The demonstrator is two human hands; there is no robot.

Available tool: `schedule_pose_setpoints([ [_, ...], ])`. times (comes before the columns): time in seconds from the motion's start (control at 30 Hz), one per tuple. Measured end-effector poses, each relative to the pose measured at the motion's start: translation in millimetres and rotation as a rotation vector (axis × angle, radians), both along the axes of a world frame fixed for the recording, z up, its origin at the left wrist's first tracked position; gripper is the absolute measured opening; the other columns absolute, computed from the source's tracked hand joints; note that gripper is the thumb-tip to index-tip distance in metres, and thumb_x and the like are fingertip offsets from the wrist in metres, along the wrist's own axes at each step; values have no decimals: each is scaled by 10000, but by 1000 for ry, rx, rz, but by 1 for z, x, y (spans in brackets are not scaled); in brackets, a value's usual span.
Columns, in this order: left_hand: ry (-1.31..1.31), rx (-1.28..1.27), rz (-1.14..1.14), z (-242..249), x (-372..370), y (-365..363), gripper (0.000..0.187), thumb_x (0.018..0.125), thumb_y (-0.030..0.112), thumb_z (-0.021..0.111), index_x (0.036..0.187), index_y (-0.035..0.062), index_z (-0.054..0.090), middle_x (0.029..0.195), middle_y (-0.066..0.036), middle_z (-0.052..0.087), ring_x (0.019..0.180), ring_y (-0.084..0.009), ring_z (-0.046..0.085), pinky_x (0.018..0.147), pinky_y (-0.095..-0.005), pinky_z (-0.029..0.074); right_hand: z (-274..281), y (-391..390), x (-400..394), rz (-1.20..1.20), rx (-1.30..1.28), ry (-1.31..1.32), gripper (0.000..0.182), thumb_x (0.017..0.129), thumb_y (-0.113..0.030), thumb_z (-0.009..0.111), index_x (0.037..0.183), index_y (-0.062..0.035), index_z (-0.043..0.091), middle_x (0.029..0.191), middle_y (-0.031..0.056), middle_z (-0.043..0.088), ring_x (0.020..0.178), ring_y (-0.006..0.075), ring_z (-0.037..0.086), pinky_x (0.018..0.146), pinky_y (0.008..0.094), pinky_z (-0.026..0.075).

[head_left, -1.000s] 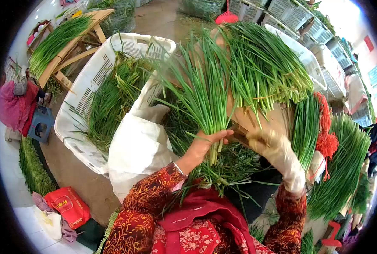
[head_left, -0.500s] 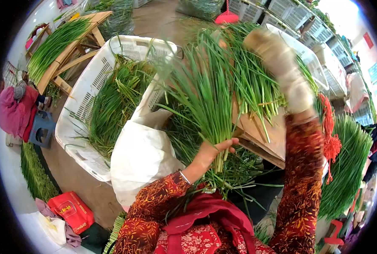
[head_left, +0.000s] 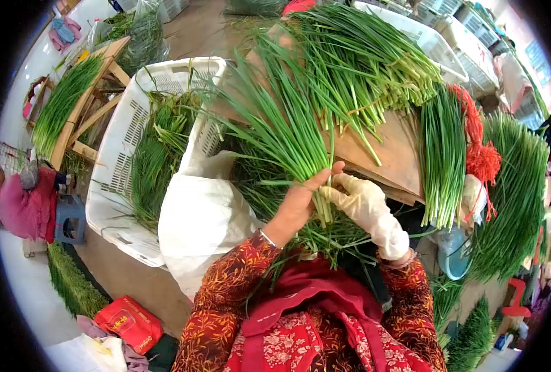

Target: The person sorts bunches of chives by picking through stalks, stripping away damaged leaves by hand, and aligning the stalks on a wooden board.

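My bare left hand (head_left: 295,208) is closed around the lower stems of a bunch of garlic chives (head_left: 291,133), whose leaves fan up and to the left. My right hand (head_left: 369,209), in a pale glove, meets the left at the stem ends. Its fingers are pinched against the bunch's right side; the exact stems between them are partly hidden. Beyond both hands, a large pile of garlic chives (head_left: 374,56) lies on a wooden board (head_left: 374,149). Loose chive leaves and scraps (head_left: 325,242) lie under the held bunch.
A white plastic crate (head_left: 111,204) with chives stands left, a white sheet (head_left: 204,217) over its near corner. To the right are a neat chive bundle (head_left: 441,155), red string (head_left: 483,161), a blue container (head_left: 454,251) and tall stacked chives (head_left: 511,198). A wooden bench (head_left: 80,111) stands far left.
My right hand has come down from above the pile on the board to the held stems. The left still grips the bunch, and the view has shifted slightly.
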State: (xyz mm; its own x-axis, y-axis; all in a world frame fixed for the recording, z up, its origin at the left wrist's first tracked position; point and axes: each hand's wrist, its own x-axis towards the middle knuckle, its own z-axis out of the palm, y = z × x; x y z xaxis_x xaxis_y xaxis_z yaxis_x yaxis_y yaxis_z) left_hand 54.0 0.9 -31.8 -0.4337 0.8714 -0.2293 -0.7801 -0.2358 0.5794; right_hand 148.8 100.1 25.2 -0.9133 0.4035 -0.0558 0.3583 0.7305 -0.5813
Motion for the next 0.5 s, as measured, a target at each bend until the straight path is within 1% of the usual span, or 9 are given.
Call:
schedule_pose_setpoints([
  [0.03, 8, -9, -5, 1, 0, 0, 377, 842, 224, 565, 1150, 21, 490, 1117, -79, 563, 1016, -189, 536, 851, -322, 451, -4, 1, 3, -5, -9, 8, 282, 811, -288, 567, 926, -32, 594, 721, 172, 598, 665, 310, 591, 586, 362, 460],
  [0.1, -68, 7, -24, 4, -2, 1, 393, 848, 225, 555, 1178, 32, 465, 1110, -80, 564, 1034, -203, 523, 865, -327, 447, -7, 5, 6, 8, -84, 47, 284, 811, -306, 541, 910, -44, 591, 723, 173, 603, 716, 344, 582, 624, 402, 457],
  [0.17, -90, 28, -71, 1, -7, 3, 391, 847, 203, 558, 1187, 40, 454, 1070, -66, 579, 1047, -209, 516, 872, -335, 445, -8, 10, 12, 106, -24, 90, 238, 802, -260, 556, 890, -41, 593, 735, 168, 598, 724, 345, 577, 626, 397, 456],
  [0.23, -202, 168, -127, 3, -8, 7, 402, 840, 170, 569, 1200, 51, 438, 1004, -40, 592, 1040, -204, 522, 878, -335, 440, 1, 20, 16, 148, -204, 52, 264, 807, -275, 554, 920, -41, 595, 812, 183, 592, 739, 342, 574, 647, 386, 455],
  [0.27, -219, 205, -111, 6, -10, 10, 356, 838, 142, 569, 1162, 56, 451, 950, -21, 593, 1027, -201, 531, 900, -348, 433, -8, 26, 19, 118, -317, 101, 328, 813, -326, 562, 987, -49, 585, 851, 127, 609, 674, 260, 589, 626, 328, 456],
  [0.3, -215, 204, -116, 9, -13, 12, 356, 838, 142, 569, 1162, 56, 451, 950, -21, 593, 1027, -201, 531, 900, -348, 433, -5, 26, 21, 114, -317, 106, 328, 813, -326, 562, 987, -49, 585, 851, 127, 609, 674, 260, 589, 626, 328, 456],
  [0.37, -162, 235, 27, 16, -19, 16, 296, 841, 149, 563, 1108, 68, 465, 935, -16, 589, 1011, -197, 540, 916, -372, 433, 4, 20, 29, 4, -914, 20, 397, 823, -385, 557, 1045, -56, 566, 851, 39, 598, 616, 133, 549, 591, 253, 434],
  [0.43, -155, 226, 38, 30, -24, 15, 242, 842, 153, 560, 1060, 92, 477, 966, -15, 582, 1001, -189, 544, 924, -387, 434, -20, 9, 33, 62, -975, -1, 400, 847, -413, 520, 1011, -53, 573, 773, 9, 579, 605, 65, 507, 553, 195, 398],
  [0.5, 31, 292, 181, 48, -32, 10, 237, 846, 144, 550, 1068, 106, 475, 994, -15, 573, 997, -175, 544, 920, -378, 437, -30, 7, 39, 62, -981, -59, 355, 869, -380, 498, 942, -45, 589, 720, 18, 575, 603, 71, 509, 551, 197, 406],
])
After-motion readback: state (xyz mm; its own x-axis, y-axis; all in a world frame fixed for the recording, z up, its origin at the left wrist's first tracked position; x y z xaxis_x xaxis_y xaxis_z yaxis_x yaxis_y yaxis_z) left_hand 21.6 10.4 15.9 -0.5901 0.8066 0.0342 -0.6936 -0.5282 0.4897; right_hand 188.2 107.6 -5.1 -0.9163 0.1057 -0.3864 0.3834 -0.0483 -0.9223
